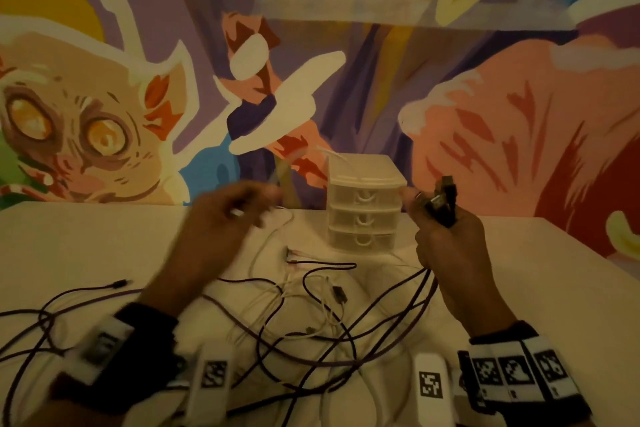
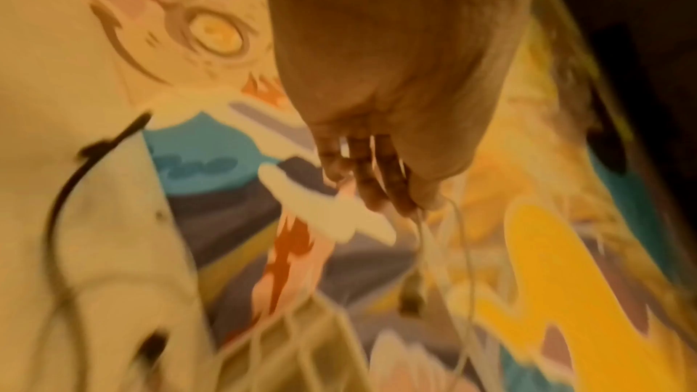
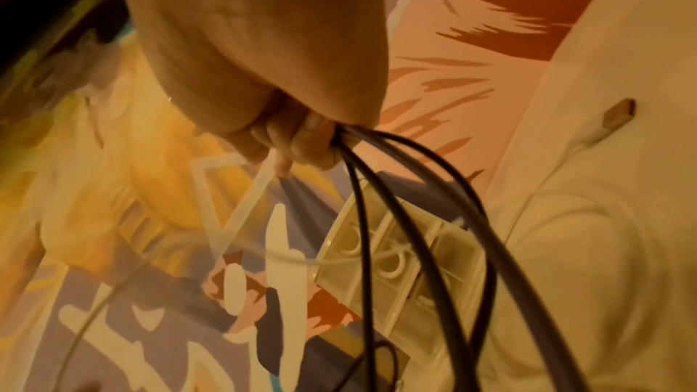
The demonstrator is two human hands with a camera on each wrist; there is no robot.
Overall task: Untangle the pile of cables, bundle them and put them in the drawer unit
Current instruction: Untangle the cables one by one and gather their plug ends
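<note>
A tangle of dark and white cables (image 1: 311,319) lies spread over the white table (image 1: 86,246). My right hand (image 1: 440,218) is raised beside the drawer unit (image 1: 363,215) and grips several dark cables (image 3: 396,219) by their plug ends, which stick up above the fist. The strands hang down to the pile. My left hand (image 1: 235,208), blurred, is held up left of the drawer unit and pinches a thin white cable (image 2: 445,249) between its fingers (image 2: 377,178). The drawer unit is white plastic with three shut drawers.
A painted mural wall (image 1: 311,62) rises right behind the table. A loose dark plug (image 1: 121,283) lies at the left. A white cable (image 1: 332,154) runs over the top of the drawer unit. Bare table surface lies at the far left and right.
</note>
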